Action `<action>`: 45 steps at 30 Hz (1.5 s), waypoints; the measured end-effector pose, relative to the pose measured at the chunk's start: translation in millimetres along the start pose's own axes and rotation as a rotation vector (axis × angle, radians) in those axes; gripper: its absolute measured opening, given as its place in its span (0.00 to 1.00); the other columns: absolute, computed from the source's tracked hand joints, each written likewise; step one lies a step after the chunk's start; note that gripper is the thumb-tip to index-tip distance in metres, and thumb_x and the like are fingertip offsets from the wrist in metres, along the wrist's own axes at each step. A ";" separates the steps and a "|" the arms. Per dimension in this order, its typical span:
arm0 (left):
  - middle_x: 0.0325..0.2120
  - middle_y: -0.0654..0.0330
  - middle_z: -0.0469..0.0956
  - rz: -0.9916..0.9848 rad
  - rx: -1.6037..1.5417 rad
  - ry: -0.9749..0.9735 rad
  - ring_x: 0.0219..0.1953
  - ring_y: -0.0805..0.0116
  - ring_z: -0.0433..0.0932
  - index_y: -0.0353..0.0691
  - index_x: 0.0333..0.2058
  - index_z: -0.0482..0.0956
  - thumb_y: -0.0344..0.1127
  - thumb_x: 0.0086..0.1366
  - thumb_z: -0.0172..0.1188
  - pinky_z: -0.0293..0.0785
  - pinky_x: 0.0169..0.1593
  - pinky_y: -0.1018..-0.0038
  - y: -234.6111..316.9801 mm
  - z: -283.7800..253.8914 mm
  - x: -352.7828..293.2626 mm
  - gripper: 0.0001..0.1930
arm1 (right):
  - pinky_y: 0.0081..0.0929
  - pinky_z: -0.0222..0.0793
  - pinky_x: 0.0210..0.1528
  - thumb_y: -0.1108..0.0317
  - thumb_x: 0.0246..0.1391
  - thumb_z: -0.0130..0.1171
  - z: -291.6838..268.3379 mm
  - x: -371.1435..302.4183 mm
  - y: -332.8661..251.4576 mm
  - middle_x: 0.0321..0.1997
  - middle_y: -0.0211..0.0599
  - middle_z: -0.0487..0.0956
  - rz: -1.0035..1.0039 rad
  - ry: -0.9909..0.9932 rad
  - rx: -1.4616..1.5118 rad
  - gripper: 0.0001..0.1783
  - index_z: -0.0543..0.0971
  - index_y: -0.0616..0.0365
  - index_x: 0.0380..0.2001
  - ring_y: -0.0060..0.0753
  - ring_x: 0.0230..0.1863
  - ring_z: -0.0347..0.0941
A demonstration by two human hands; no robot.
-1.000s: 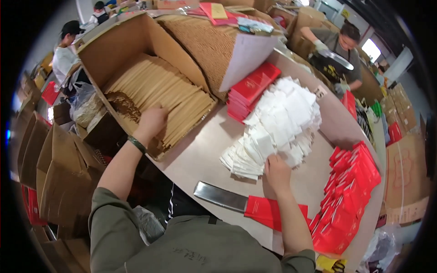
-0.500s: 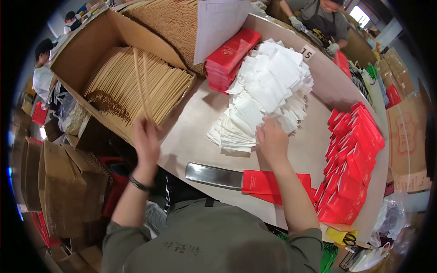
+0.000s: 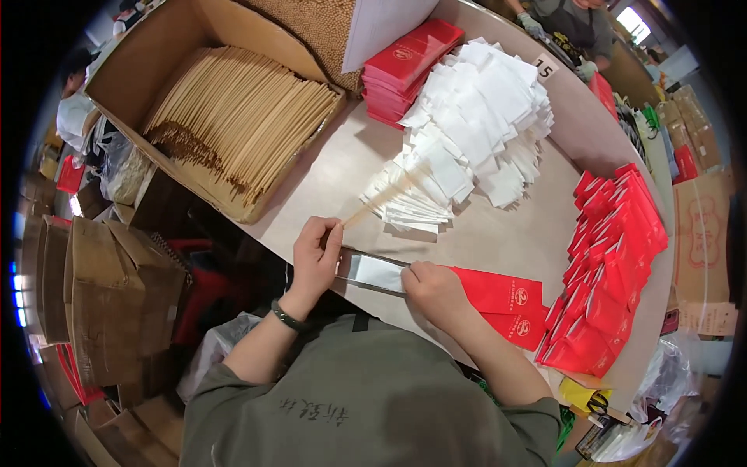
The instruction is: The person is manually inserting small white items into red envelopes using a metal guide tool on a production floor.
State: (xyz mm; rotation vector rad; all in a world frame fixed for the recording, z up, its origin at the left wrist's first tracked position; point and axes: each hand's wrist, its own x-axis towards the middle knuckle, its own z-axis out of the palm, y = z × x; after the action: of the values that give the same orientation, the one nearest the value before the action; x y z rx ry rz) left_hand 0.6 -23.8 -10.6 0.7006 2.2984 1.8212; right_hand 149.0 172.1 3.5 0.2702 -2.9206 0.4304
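Note:
My left hand [image 3: 317, 253] pinches a pair of wooden chopsticks [image 3: 381, 198], blurred and slanting up to the right. Below them a shiny metal strip [image 3: 348, 267] lies near the table's front edge. A flat white packet [image 3: 379, 273] rests along the strip, its right end under the curled fingers of my right hand [image 3: 436, 294]. Beyond that hand the strip's end is hidden. Red paper sleeves [image 3: 504, 291] lie flat to its right, one partly over another. A heap of white packets [image 3: 467, 128] spreads over the table ahead of both hands.
A cardboard box [image 3: 233, 208] of chopsticks stands at the left, with more chopsticks [image 3: 307, 31] behind it. Stacked red sleeves [image 3: 405, 62] sit beside the white heap. Filled red sleeves [image 3: 603, 272] pile up at the right. A co-worker's gloved hands [image 3: 533, 26] show beyond the table's raised rim.
My left hand has brought the chopsticks from the box rightward, swinging their tips right. My right hand has left the white heap and come down to the metal strip with a white packet.

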 end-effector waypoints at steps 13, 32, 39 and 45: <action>0.29 0.53 0.76 0.201 0.279 -0.686 0.34 0.51 0.77 0.39 0.31 0.77 0.34 0.59 0.66 0.73 0.38 0.61 20.8 11.5 5.6 0.07 | 0.47 0.66 0.56 0.60 0.42 0.72 -22.1 -28.1 -1.9 0.55 0.51 0.73 0.172 0.067 0.189 0.20 0.76 0.61 0.33 0.55 0.57 0.69; 0.34 0.57 0.76 0.593 0.717 -0.700 0.37 0.53 0.77 0.42 0.41 0.74 0.41 0.41 0.77 0.72 0.41 0.61 30.4 3.0 23.0 0.28 | 0.44 0.67 0.29 0.73 0.43 0.64 -47.7 -5.4 -13.0 0.30 0.43 0.73 0.022 0.131 0.223 0.09 0.72 0.59 0.22 0.49 0.30 0.72; 0.26 0.53 0.76 -0.198 0.388 -0.729 0.26 0.62 0.75 0.34 0.34 0.73 0.38 0.48 0.72 0.72 0.32 0.69 55.7 5.7 17.4 0.21 | 0.46 0.70 0.53 0.62 0.48 0.71 -155.6 -99.2 98.8 0.47 0.48 0.78 0.549 0.079 -0.424 0.15 0.78 0.60 0.31 0.51 0.53 0.73; 0.47 0.45 0.70 0.083 -0.175 -1.129 0.45 0.54 0.74 0.32 0.47 0.72 0.33 0.49 0.63 0.72 0.46 0.65 73.3 79.4 -24.1 0.25 | 0.47 0.68 0.56 0.60 0.47 0.69 -28.9 -84.7 27.7 0.53 0.54 0.75 0.477 0.022 0.282 0.18 0.78 0.62 0.34 0.60 0.53 0.71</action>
State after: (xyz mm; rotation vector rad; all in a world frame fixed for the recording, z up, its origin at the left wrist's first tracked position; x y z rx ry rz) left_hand 72.1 48.5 33.4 1.3362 1.3485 1.1054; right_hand 229.7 219.7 6.4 -0.4057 -2.8774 0.9066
